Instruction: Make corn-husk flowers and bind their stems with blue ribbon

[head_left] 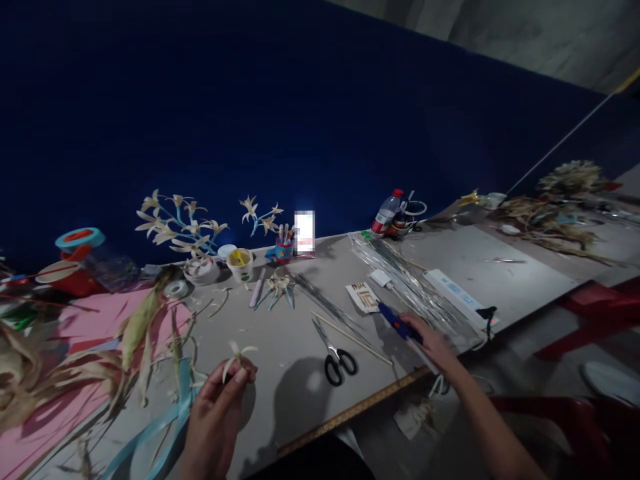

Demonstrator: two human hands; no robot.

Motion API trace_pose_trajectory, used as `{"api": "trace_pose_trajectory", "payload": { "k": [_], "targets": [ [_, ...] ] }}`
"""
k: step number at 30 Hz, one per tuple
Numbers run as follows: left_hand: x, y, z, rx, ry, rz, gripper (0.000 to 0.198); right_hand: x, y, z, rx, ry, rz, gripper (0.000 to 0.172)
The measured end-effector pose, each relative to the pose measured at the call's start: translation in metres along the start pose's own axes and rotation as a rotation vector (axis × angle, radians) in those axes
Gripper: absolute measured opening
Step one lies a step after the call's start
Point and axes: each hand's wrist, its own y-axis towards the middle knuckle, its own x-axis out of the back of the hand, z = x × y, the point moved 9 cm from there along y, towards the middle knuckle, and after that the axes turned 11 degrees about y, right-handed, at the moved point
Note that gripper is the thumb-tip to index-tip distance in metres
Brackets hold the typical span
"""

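Between the thumb and fingers of my left hand (220, 407) is a small pale husk flower (239, 353), its thin petals spread above the fingertips. My right hand (430, 340) is closed round a blue glue gun (395, 321); a whitish stick shows at its rear. The gun's nozzle points at a small printed card (363, 297) lying on the table. Black-handled scissors (336, 357) lie between my hands, blades pointing away from me. Beside them a thin wooden stick (353, 339) rests at a slant.
Husk flower branches (183, 227) stand at the back left, near a paper cup (240, 264) and a pen holder (285, 250). Dried husks (65, 373) cover pink paper at left. Wires (420, 287), a power strip (457, 297) and a bottle (386, 215) are to the right.
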Motion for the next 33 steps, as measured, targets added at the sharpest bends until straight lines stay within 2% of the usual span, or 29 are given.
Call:
{"api": "trace_pose_trajectory", "payload": {
  "k": [4, 6, 9, 10, 11, 15, 18, 21, 23, 26, 33],
  "targets": [
    [-0.002, -0.003, -0.002, 0.009, -0.025, -0.026, 0.024, 0.006, 0.003, -0.010, -0.118, 0.098, -0.119, 0.035],
    [-0.006, -0.005, -0.003, 0.013, -0.034, -0.017, 0.023, 0.004, 0.001, -0.005, -0.159, 0.159, -0.163, 0.038],
    [-0.012, -0.007, -0.003, 0.026, -0.040, 0.000, 0.022, -0.012, -0.008, 0.020, -0.167, 0.246, -0.178, 0.036],
    [-0.015, -0.008, -0.002, 0.037, -0.057, 0.009, 0.021, -0.021, -0.012, 0.033, -0.162, 0.273, -0.157, 0.036],
    [-0.019, -0.008, -0.002, 0.040, -0.085, 0.020, 0.021, -0.037, -0.018, 0.046, -0.174, 0.307, -0.077, 0.033],
    [-0.030, -0.006, -0.002, 0.054, -0.159, 0.075, 0.017, -0.105, -0.046, 0.110, -0.029, 0.186, 0.228, 0.023],
    [-0.034, -0.007, -0.003, 0.048, -0.204, 0.103, 0.015, -0.148, -0.065, 0.155, 0.217, 0.143, 0.307, 0.024],
    [-0.035, -0.011, -0.003, 0.051, -0.208, 0.112, 0.015, -0.182, -0.075, 0.188, 0.423, 0.058, 0.329, 0.021],
    [-0.033, -0.014, -0.003, 0.065, -0.218, 0.107, 0.014, -0.194, -0.076, 0.203, 0.500, 0.022, 0.290, 0.018],
    [-0.029, -0.015, -0.003, 0.070, -0.241, 0.086, 0.013, -0.203, -0.074, 0.218, 0.528, -0.011, 0.250, 0.016],
    [-0.026, -0.015, -0.005, 0.050, -0.247, 0.086, 0.011, -0.213, -0.074, 0.221, 0.490, -0.043, 0.297, 0.015]
  ]
}}
